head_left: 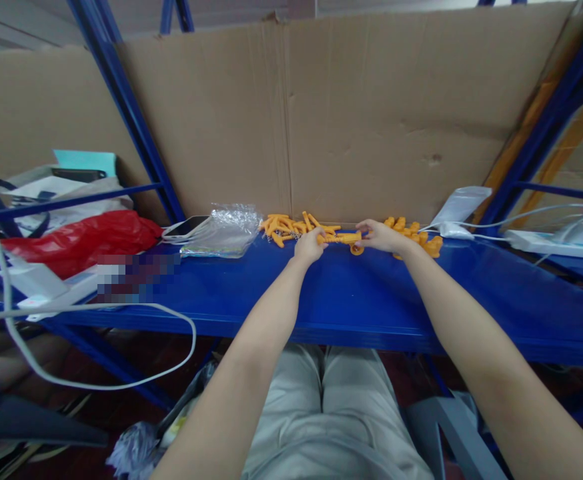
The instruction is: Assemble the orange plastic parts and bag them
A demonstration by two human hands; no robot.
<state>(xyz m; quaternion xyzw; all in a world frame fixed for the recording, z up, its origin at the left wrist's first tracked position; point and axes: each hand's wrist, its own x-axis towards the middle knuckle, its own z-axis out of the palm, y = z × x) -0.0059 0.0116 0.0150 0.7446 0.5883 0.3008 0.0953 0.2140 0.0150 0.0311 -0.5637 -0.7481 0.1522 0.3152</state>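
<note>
both grips are clenched on one thing: your left hand (309, 245) pinches the left end of an orange rod (342, 238) and your right hand (381, 236) pinches its right end, so it lies level between them at the centre of the frame, just above the blue table (351, 300). an orange ring (356, 250) hangs at the rod's underside near your right fingers; whether it is fixed to the rod is too small to tell. you seem to be at a fitting or checking step on this one piece. a next move calls for a steady left grip while the right one works. count: one rod held, one ring, two heaps of orange parts, the left heap (284, 229) and the right heap (416, 237), too jumbled to count singly; one clear bag (224, 230), one phone (187, 227).
</note>
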